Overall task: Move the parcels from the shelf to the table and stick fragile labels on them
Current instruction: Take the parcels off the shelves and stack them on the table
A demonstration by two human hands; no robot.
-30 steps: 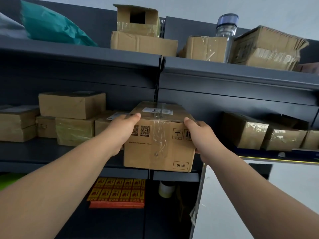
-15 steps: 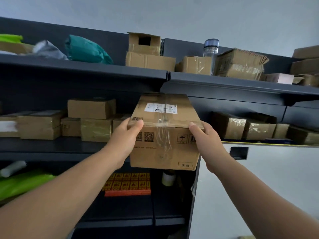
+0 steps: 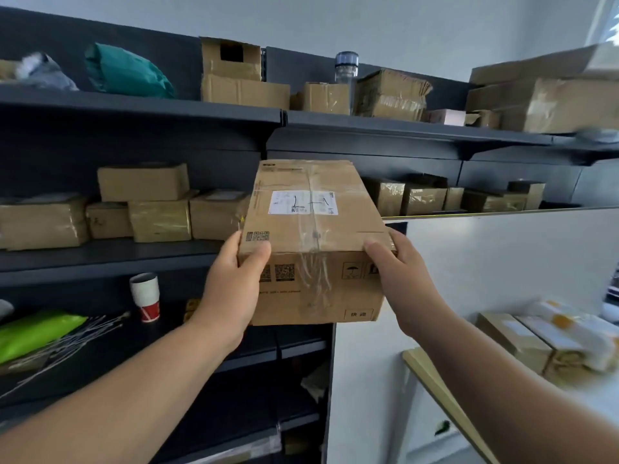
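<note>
One brown cardboard parcel sealed with clear tape (image 3: 311, 236) has been drawn clear of the dark grey metal shelf (image 3: 110, 256) within the last second. It is now held in the air in front of the shelf, with its top face and white shipping label turned into view. It is gripped at its near corners: the left hand (image 3: 234, 283) is wrapped round the left edge with the thumb laid on top, and the right hand (image 3: 398, 272) likewise on the right; the other fingers are hidden behind the carton. The view has been swung rightward, so the pale-edged table (image 3: 432, 373), with wrapped parcels (image 3: 512, 339) on it, is brought into sight. The carry is judged begun; setting down and labelling are not yet done.
</note>
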